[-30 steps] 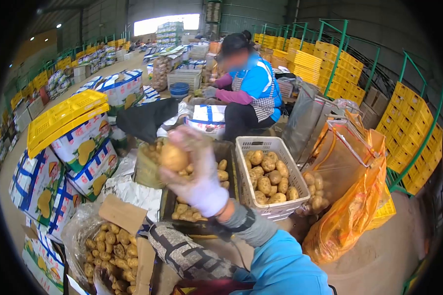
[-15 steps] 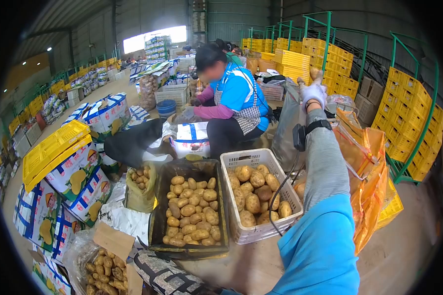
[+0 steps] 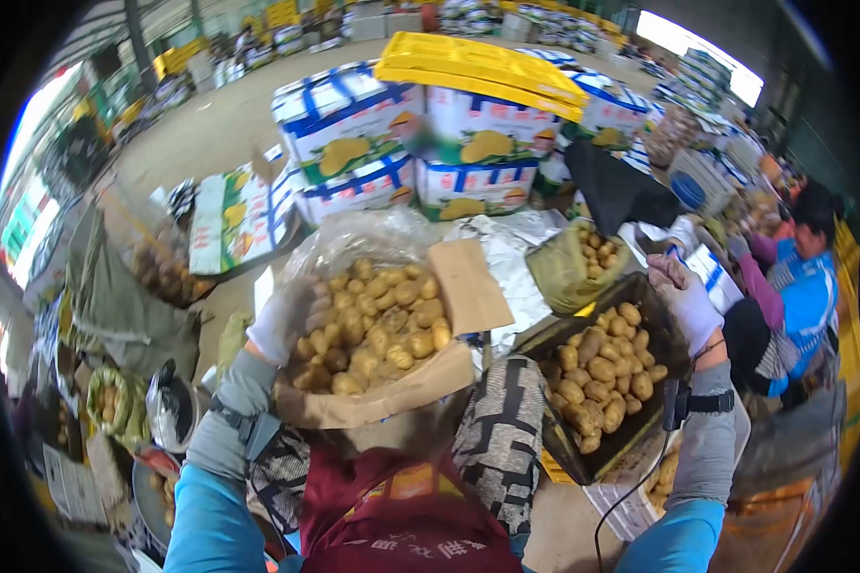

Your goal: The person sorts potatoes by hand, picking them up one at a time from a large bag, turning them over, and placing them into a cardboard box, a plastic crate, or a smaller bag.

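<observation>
My left hand point(image 3: 285, 320), in a white glove, is at the left side of an open cardboard box point(image 3: 392, 387) lined with clear plastic. Potatoes point(image 3: 377, 325) fill the box. The fingers of this hand are blurred against the plastic. My right hand point(image 3: 688, 301), gloved too, hovers by the upper right rim of a dark crate point(image 3: 674, 334), its soiled fingers apart and nothing visible in them. Inside the crate lie more potatoes point(image 3: 597, 372).
Printed boxes point(image 3: 478, 186) carry yellow crates point(image 3: 487, 72) behind the potato box. A green bag point(image 3: 573, 277) of potatoes stands beside the dark crate. A white crate point(image 3: 631, 511) is partly under it. Another person point(image 3: 807, 286) sits at the right. Sacks point(image 3: 124, 296) stand at the left.
The view has swung left and down. My right hand, raised far out with a potato-like object before, is now by the dark crate. My left hand has come into view.
</observation>
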Demonstrator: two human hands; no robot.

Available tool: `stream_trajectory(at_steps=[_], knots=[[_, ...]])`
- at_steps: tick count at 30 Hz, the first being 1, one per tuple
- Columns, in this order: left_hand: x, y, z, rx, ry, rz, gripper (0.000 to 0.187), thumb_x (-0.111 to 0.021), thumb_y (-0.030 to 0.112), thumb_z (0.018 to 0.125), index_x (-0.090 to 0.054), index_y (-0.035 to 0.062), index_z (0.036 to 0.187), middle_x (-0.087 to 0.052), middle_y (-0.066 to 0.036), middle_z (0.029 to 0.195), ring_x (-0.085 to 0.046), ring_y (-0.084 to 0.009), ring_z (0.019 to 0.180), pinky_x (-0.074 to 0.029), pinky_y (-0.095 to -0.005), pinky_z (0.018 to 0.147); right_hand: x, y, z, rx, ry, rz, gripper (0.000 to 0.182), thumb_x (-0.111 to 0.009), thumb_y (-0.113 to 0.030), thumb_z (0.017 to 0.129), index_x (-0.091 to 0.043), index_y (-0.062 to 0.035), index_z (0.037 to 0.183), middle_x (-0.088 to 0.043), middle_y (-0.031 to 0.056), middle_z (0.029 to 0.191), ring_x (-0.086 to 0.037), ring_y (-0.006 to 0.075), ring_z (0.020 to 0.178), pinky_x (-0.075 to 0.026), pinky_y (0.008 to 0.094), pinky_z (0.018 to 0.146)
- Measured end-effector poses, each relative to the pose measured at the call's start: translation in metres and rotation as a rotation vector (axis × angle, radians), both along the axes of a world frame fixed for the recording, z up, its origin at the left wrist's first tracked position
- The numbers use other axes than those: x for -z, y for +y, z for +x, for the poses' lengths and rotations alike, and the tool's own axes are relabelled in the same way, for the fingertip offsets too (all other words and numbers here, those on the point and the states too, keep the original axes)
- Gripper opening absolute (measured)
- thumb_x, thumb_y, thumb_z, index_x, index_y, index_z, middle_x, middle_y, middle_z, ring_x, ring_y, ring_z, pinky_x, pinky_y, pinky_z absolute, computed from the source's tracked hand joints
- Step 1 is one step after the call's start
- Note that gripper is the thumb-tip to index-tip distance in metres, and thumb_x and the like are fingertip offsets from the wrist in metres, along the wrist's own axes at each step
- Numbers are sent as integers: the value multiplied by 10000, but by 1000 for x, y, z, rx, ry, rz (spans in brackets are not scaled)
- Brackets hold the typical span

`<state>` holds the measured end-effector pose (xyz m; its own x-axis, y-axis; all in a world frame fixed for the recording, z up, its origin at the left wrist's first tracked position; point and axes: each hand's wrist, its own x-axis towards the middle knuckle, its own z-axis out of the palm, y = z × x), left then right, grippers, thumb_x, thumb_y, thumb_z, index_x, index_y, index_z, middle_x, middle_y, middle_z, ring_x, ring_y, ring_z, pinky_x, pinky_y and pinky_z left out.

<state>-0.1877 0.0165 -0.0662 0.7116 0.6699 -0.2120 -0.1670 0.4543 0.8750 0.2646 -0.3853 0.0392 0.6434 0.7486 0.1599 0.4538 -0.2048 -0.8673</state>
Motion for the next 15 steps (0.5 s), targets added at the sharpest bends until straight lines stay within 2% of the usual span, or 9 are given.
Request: stream_trajectory(at_steps=[1,2,7,8,10,11,13,14,15], knots=[[2,10,-5,96,-91,-2,305,-415,273,1010,-515,85,1228,-587,-103,1181,-604,-220,997,-508,-319,822,-7,31,-22,-114,29,-44,327,-581,-95,931,-544,49,1222,-614,64,1136,-548,106,1073,-415,237,956],[-6,10,-6,49,-95,-50,307,-413,248,1013,-508,55,1232,-586,-130,1183,-609,-236,1017,-532,-317,813,-11,60,-40,-216,52,-89,341,-584,-82,925,-536,54,1234,-611,71,1154,-540,108,1095,-408,240,972],[26,41,-16,-216,-193,-249,285,-454,240,999,-523,30,1179,-618,-124,1030,-640,-214,877,-559,-296,731,23,205,-108,-608,245,-343,398,-617,-37,899,-515,26,1278,-600,76,1208,-575,143,1095,-440,268,980],[35,48,-18,-287,-233,-359,254,-525,208,969,-556,18,1135,-643,-135,1014,-672,-239,833,-586,-292,652,41,231,-116,-673,251,-377,399,-622,-46,898,-519,22,1277,-608,83,1202,-580,147,1096,-445,271,973],[35,50,-24,-322,-225,-372,250,-539,201,962,-550,36,1150,-646,-117,991,-667,-233,865,-580,-295,679,69,285,-135,-752,124,-489,396,-637,-102,897,-537,17,1262,-632,102,1171,-592,164,1092,-452,278,959],[44,55,-22,-296,-213,-406,275,-527,225,967,-537,50,1179,-637,-118,1026,-653,-232,930,-566,-307,740,89,312,-143,-753,52,-526,393,-641,-180,900,-562,20,1230,-647,110,1144,-597,179,1089,-457,287,947],[65,59,-23,-226,-244,-208,366,-457,317,996,-492,83,1275,-595,-102,1158,-585,-227,1105,-486,-347,931,127,363,-154,-807,-133,-513,382,-632,-244,902,-601,24,1172,-664,124,1091,-613,203,1024,-471,301,895],[71,60,-19,-198,-322,-154,421,-397,368,1010,-479,81,1308,-566,-80,1214,-559,-222,1143,-446,-358,979,184,390,-136,-828,-96,-437,362,-631,-236,905,-607,14,1165,-676,119,1042,-615,197,981,-475,299,880],[37,48,-20,-234,-334,-175,415,-388,347,1014,-466,84,1326,-580,-61,1188,-574,-218,1103,-459,-365,951,220,414,-136,-652,91,-530,260,-611,-223,921,-637,-41,1105,-672,75,913,-629,188,831,-513,299,745]])
